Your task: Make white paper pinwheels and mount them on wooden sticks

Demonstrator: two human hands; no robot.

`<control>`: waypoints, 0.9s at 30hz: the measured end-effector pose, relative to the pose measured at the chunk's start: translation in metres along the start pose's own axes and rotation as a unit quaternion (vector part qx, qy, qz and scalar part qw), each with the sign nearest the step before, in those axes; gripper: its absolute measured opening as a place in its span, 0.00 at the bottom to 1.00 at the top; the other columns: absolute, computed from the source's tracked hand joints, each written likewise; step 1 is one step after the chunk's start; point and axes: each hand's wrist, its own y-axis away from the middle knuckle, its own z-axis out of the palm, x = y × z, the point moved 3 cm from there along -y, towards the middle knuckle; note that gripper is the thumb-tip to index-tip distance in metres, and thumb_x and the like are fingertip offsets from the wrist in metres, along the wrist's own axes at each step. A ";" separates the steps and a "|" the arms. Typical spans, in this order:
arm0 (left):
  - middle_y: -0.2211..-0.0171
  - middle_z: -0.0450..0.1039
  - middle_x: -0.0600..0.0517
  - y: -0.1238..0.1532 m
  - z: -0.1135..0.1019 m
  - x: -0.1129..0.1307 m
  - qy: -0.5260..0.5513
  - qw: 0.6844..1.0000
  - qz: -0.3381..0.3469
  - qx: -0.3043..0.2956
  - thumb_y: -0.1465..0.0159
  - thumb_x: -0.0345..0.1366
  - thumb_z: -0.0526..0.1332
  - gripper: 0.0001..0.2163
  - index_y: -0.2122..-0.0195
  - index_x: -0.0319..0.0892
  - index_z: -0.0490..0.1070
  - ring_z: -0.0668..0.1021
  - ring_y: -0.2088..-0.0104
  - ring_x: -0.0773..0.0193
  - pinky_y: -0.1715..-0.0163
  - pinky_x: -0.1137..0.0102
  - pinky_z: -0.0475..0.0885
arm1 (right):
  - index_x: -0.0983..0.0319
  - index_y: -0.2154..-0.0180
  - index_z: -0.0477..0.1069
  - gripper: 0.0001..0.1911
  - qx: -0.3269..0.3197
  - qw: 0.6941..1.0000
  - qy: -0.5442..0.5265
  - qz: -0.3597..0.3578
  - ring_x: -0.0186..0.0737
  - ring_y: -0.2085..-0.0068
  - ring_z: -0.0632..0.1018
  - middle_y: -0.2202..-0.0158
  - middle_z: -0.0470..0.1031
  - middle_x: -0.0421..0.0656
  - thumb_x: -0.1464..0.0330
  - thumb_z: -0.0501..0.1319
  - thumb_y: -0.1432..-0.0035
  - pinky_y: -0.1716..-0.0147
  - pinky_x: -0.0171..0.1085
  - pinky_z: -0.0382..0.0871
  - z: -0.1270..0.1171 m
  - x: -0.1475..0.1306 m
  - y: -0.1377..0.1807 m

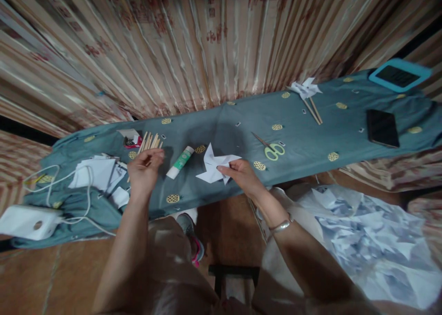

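A white paper pinwheel [214,166] is pinched at its center and right side by my right hand [241,173], just above the cloth. My left hand [146,166] is beside a bundle of thin wooden sticks [149,141], its fingertips drawn together. Whatever sits between those fingertips, if anything, is too small to make out. Between my hands lies a green and white glue stick [180,162]. Behind the sticks is a small open red box [132,141] with dark little pieces inside. Scissors with light green handles [271,151] rest right of the pinwheel.
Paper pieces [93,174] and a white power bank [32,222] with a cable are on the left of the green cloth [214,121]. Finished pinwheels on sticks [307,90], a dark phone [382,128] and a blue-framed clock [398,74] lie right. A plastic bag of folded paper [373,241] stands below.
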 end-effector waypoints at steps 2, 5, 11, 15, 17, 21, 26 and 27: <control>0.66 0.77 0.48 -0.017 -0.011 -0.014 -0.163 0.986 0.035 -0.002 0.46 0.37 0.64 0.11 0.64 0.39 0.77 0.76 0.69 0.60 0.65 0.66 0.71 | 0.62 0.73 0.79 0.17 -0.007 1.000 -0.004 -0.001 0.39 0.69 0.80 0.72 0.82 0.42 0.57 0.74 0.62 0.65 0.37 0.72 0.000 -0.001 0.000; 0.59 0.78 0.43 -0.034 -0.019 -0.038 -0.320 0.946 0.051 -0.024 0.44 0.35 0.60 0.15 0.57 0.36 0.77 0.78 0.63 0.55 0.59 0.63 0.72 | 0.63 0.73 0.79 0.16 -0.008 1.000 -0.011 0.001 0.39 0.70 0.80 0.73 0.82 0.42 0.59 0.74 0.62 0.65 0.36 0.72 0.000 -0.002 0.000; 0.55 0.77 0.40 -0.039 -0.015 -0.055 -0.423 0.897 0.104 -0.082 0.41 0.35 0.57 0.17 0.54 0.36 0.75 0.79 0.57 0.48 0.53 0.60 0.71 | 0.63 0.70 0.80 0.17 -0.001 1.000 -0.016 0.006 0.40 0.68 0.81 0.70 0.83 0.43 0.59 0.74 0.62 0.64 0.37 0.73 -0.001 0.000 -0.001; 0.57 0.78 0.42 -0.038 -0.013 -0.052 -0.422 0.898 0.103 -0.077 0.42 0.35 0.57 0.14 0.57 0.37 0.76 0.78 0.57 0.48 0.53 0.60 0.70 | 0.63 0.71 0.80 0.17 0.000 1.000 -0.024 0.009 0.40 0.68 0.81 0.71 0.83 0.42 0.59 0.74 0.63 0.64 0.37 0.73 -0.001 -0.001 -0.001; 0.61 0.78 0.43 -0.037 -0.016 -0.048 -0.368 0.925 0.073 -0.062 0.43 0.35 0.59 0.13 0.60 0.37 0.77 0.78 0.62 0.51 0.57 0.61 0.70 | 0.62 0.72 0.80 0.17 0.001 1.000 -0.028 0.010 0.40 0.69 0.81 0.73 0.82 0.42 0.58 0.75 0.64 0.65 0.37 0.73 0.000 -0.003 0.000; 0.63 0.77 0.48 -0.019 -0.020 -0.024 -0.239 0.970 0.047 -0.010 0.42 0.37 0.59 0.11 0.62 0.38 0.76 0.76 0.68 0.61 0.64 0.67 0.70 | 0.62 0.74 0.79 0.18 -0.002 1.000 -0.030 0.008 0.40 0.69 0.81 0.73 0.82 0.41 0.58 0.75 0.66 0.64 0.37 0.73 -0.001 -0.007 0.005; 0.76 0.73 0.55 0.049 0.007 0.015 0.078 0.996 -0.047 0.012 0.49 0.40 0.68 0.11 0.66 0.41 0.77 0.73 0.75 0.68 0.71 0.72 0.69 | 0.62 0.73 0.79 0.17 -0.027 0.998 -0.053 0.012 0.37 0.70 0.79 0.73 0.81 0.40 0.57 0.74 0.62 0.65 0.35 0.72 -0.001 -0.010 0.013; 0.76 0.73 0.56 0.067 0.019 0.017 0.142 0.985 -0.097 -0.013 0.50 0.40 0.69 0.12 0.66 0.41 0.77 0.72 0.76 0.69 0.73 0.74 0.68 | 0.61 0.73 0.79 0.16 -0.029 0.998 -0.062 0.012 0.36 0.71 0.79 0.73 0.81 0.40 0.57 0.74 0.62 0.65 0.35 0.71 -0.002 -0.011 0.014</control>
